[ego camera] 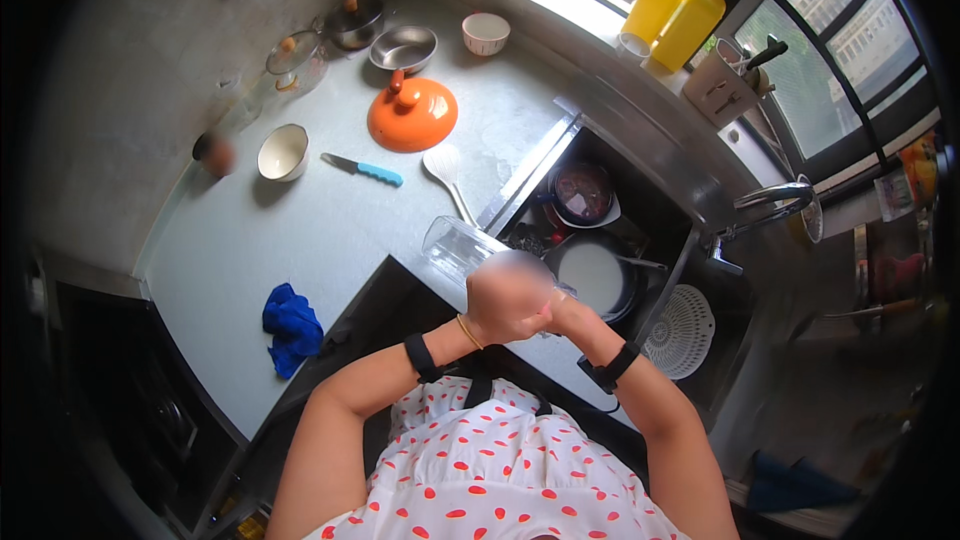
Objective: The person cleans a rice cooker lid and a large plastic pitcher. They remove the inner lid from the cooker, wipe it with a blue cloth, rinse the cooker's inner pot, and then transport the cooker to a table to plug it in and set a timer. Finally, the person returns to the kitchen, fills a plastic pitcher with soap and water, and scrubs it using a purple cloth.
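A clear, see-through container lies tilted over the near edge of the sink, its wide end towards the countertop. My left hand is wrapped over its nearer part, partly blurred. My right hand meets the left at the container's other end, and its fingers are largely hidden. Beneath and beyond the hands, the sink holds a pan with whitish liquid and a dark pot with reddish contents. A dark scouring pad sits between the container and the pot.
On the countertop are a white slotted turner, a blue-handled knife, an orange lid, a cream bowl and a blue cloth. The faucet rises right of the sink, near a white colander.
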`<state>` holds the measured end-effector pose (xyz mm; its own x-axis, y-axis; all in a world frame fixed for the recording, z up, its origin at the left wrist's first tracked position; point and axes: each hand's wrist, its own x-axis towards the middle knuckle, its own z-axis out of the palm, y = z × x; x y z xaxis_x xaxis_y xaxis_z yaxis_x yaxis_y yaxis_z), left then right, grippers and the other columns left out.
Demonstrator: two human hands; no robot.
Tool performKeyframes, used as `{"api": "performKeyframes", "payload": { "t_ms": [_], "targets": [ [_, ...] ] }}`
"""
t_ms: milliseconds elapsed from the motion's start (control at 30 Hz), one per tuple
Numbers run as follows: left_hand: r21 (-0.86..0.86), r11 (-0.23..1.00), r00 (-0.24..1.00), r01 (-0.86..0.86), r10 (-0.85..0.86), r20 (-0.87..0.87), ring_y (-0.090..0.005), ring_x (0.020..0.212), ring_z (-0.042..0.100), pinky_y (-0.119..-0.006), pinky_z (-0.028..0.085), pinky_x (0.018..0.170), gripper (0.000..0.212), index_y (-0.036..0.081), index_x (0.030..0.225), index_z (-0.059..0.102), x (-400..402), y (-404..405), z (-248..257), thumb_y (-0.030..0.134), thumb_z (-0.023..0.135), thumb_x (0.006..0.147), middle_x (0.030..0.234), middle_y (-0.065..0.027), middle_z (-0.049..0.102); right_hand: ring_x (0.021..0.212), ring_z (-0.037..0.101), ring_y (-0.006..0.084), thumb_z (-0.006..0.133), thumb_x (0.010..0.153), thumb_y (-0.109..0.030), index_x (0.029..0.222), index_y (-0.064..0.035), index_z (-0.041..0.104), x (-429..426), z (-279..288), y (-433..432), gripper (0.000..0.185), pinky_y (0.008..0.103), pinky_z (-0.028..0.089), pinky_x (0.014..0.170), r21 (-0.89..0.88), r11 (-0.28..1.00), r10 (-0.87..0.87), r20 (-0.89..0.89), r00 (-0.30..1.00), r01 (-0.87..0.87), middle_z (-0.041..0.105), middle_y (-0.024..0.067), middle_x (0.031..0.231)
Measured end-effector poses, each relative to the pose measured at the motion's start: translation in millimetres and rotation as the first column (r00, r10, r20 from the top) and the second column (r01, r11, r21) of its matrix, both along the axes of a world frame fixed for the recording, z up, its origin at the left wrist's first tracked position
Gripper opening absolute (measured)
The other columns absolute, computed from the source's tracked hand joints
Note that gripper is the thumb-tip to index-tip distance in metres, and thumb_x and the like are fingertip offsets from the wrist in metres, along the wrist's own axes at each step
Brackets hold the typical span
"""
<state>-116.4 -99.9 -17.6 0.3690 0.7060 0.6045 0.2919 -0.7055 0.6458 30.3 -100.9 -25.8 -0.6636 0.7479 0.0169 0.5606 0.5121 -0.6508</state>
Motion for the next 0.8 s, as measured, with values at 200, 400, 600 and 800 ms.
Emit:
{"api": "performKeyframes", "payload": {
  "t_ms": [200, 400, 600, 800],
  "targets": [
    [0.126, 0.989, 0.997, 0.073, -0.074, 0.003, -0.0266, 0.054, 0.053, -0.034, 0.043, 0.049, 0.016, 0.008, 0.059, 0.057, -3.3, 32.8, 11.8, 0.023, 0.064, 0.060, 0.060, -0.0089, 0.054, 0.077, 0.054, 0.0203, 0.054, 0.073, -0.001, 0.096, -0.0056, 0.057, -6.8, 21.5, 6.2, 0.024, 0.0295, 0.044, 0.067, -0.408, 0.912, -0.037, 0.044, 0.998, 0.052, 0.058, 0.0098, 0.084],
    [0.188, 0.954, 0.972, 0.233, -0.226, -0.057, -0.0275, 0.043, 0.043, -0.035, 0.036, 0.041, 0.027, 0.008, 0.051, 0.047, -0.4, 49.3, 34.3, 0.026, 0.063, 0.064, 0.051, -0.0094, 0.043, 0.056, 0.049, 0.0174, 0.041, 0.074, 0.002, 0.086, -0.0043, 0.052, -7.8, 70.2, -4.0, 0.018, 0.0318, 0.040, 0.046, -0.603, 0.775, -0.144, 0.118, 0.983, 0.186, 0.051, 0.0073, 0.065],
    [0.162, 0.931, 0.943, 0.326, -0.307, -0.132, -0.0276, 0.043, 0.043, -0.035, 0.034, 0.040, 0.029, 0.009, 0.049, 0.044, 14.1, 51.8, 44.9, 0.026, 0.061, 0.066, 0.050, -0.0098, 0.043, 0.058, 0.051, 0.0200, 0.040, 0.080, -0.002, 0.089, -0.0026, 0.052, -2.9, 68.6, -28.3, 0.015, 0.0323, 0.042, 0.051, -0.622, 0.744, -0.362, -0.066, 0.930, 0.245, 0.054, 0.0088, 0.067],
    [0.026, 0.955, 0.928, 0.296, -0.281, -0.243, -0.0266, 0.043, 0.047, -0.034, 0.037, 0.041, 0.024, 0.009, 0.049, 0.051, 13.1, 69.6, 36.4, 0.024, 0.063, 0.064, 0.048, -0.0097, 0.049, 0.108, 0.041, 0.0354, 0.044, 0.074, 0.004, 0.111, 0.0062, 0.042, 22.3, 69.2, -40.8, 0.036, 0.0413, 0.036, 0.090, -0.190, 0.975, -0.139, -0.111, 0.984, 0.116, 0.041, 0.0230, 0.117]
  ]
}}
